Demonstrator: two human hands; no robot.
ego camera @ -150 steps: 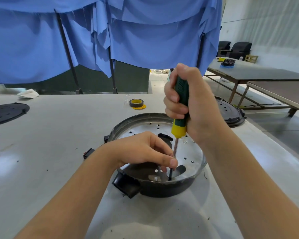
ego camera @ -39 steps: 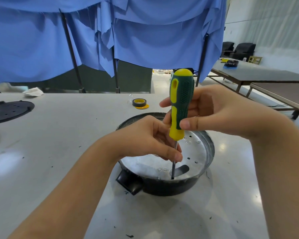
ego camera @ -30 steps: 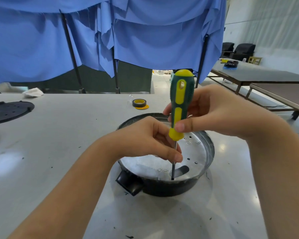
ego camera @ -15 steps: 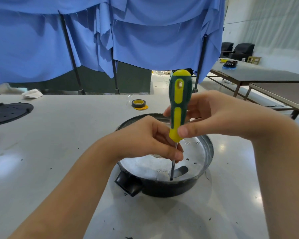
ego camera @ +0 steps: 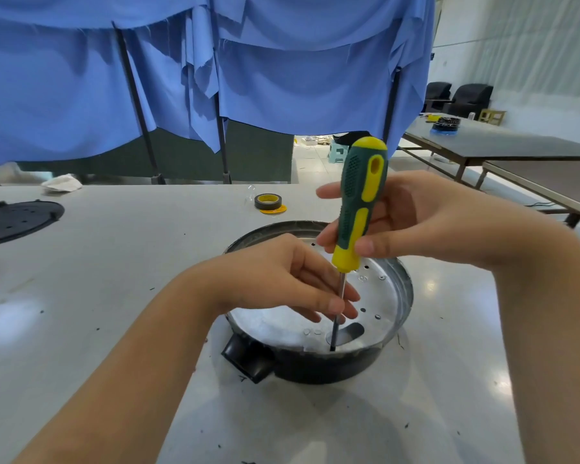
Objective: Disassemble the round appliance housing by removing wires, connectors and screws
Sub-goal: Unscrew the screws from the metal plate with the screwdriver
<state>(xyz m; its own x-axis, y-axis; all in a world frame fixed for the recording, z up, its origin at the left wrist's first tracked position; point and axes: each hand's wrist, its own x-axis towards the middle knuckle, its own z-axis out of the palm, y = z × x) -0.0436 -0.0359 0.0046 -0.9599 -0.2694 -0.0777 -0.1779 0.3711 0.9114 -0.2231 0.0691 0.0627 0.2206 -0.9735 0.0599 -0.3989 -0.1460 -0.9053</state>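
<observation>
Green-and-yellow screwdriver stands upright over the round housing, which sits on the pale desk near its front right. Right hand holds the handle: thumb across the lower yellow collar, fingers wrapped behind, so that grip is clamped on the tool. Steel shaft runs straight down, tip at the near inner edge of the silvery perforated plate, beside an oval slot (whether it seats in a screw head I cannot tell).

Left hand reaches in over the plate, fingertips together around the shaft low down; this grip pinches the shaft lightly. Housing rim is dark, with a black boxy lug sticking out at the near left side.

Farther back on the desk: a roll of tape, black with a yellow core, lying flat. At the far left edge, a black perforated disc. Crumpled white cloth at the far edge. Blue fabric hangs behind on dark poles.
</observation>
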